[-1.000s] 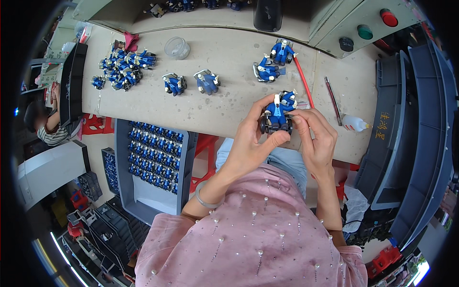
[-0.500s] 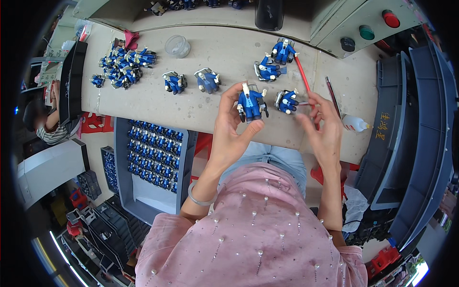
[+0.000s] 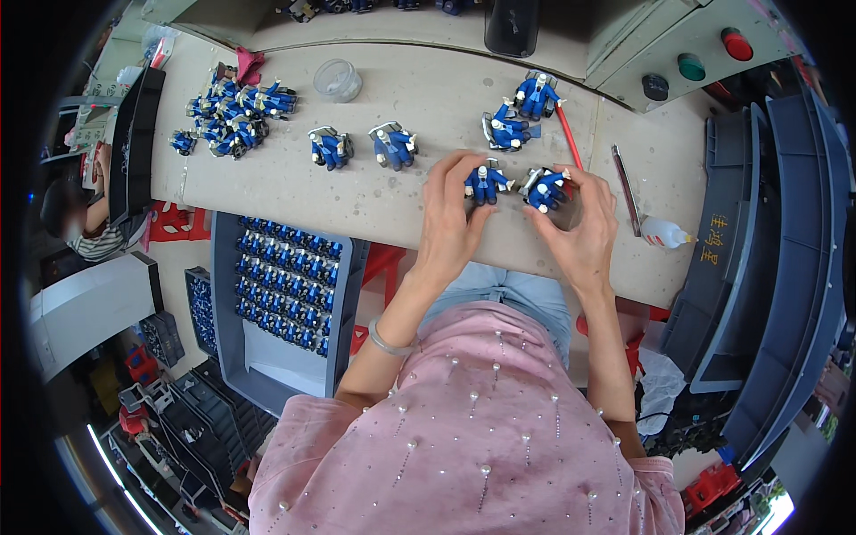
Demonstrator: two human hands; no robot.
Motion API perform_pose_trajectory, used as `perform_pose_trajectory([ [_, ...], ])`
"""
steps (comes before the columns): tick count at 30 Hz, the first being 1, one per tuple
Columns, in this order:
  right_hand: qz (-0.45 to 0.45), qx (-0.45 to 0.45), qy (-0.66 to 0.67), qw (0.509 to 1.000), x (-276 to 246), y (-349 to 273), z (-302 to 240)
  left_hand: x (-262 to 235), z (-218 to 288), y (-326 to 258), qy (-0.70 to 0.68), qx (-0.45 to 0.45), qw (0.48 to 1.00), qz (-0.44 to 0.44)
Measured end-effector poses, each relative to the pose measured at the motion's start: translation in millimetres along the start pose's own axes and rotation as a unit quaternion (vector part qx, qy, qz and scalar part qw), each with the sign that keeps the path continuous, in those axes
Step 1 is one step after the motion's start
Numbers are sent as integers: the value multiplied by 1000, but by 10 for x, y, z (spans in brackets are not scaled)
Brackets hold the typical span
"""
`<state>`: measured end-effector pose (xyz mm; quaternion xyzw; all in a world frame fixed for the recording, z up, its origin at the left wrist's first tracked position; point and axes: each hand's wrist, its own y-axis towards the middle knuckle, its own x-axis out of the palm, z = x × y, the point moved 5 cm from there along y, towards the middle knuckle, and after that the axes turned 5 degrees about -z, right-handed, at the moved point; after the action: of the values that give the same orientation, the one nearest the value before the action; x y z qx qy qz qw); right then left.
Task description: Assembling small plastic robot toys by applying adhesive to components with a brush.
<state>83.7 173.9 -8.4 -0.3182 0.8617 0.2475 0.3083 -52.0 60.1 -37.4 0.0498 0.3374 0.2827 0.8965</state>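
My left hand [image 3: 452, 218] is closed round a small toy figurine [image 3: 487, 184] in a blue suit, low over the table's near part. Just right of it, my right hand [image 3: 581, 223] has thumb and fingers on both sides of another blue figurine [image 3: 546, 189], tilted, with a grey backing. A red stick-like tool [image 3: 569, 135] runs down to my right fingers; its lower end is hidden, so I cannot tell whether they hold it. Beyond my hands are two more figurines, one upright [image 3: 537, 95] and one tilted [image 3: 505, 130].
On the worktable [image 3: 428, 85] lie a figurine pile [image 3: 234, 116], two separate figurines, a clear cup [image 3: 337, 81], a dark pen [image 3: 626, 189] and a white bottle [image 3: 665, 234]. Below its edge, a grey crate [image 3: 355, 294] holds rows of figurines. Dark crates [image 3: 736, 259] stand right. Another person sits far left.
My left hand has lowered its figurine toward the table and moved slightly right. My right hand has moved left and closed round the figurine beside it.
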Motion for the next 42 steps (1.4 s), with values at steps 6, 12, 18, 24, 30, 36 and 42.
perform_pose_trajectory([
  [6, 41, 82, 105, 990, -212, -81, -148, -190, 400, -284, -13, 72, 995, 74],
  [12, 19, 106, 191, 976, -232, -150, -391, 83, 603, -155, -301, -25, 953, 1],
  [18, -4, 117, 265, 957, -371, -201, -257, 94, 520, -50, -510, -122, 849, -58],
  [24, -50, 255, -29, 965, -443, -223, 254, 73, 491, -39, -553, -161, 812, -88],
  [30, -65, 228, -42, 971, -269, -314, 386, 60, 480, -32, -540, -164, 820, -93],
  [36, -49, 239, -28, 969, -568, -278, 68, 10, 476, -6, -491, -134, 857, -78],
  [42, 122, 123, 252, 952, -883, -252, -432, 51, 487, -24, -457, -124, 875, -101],
])
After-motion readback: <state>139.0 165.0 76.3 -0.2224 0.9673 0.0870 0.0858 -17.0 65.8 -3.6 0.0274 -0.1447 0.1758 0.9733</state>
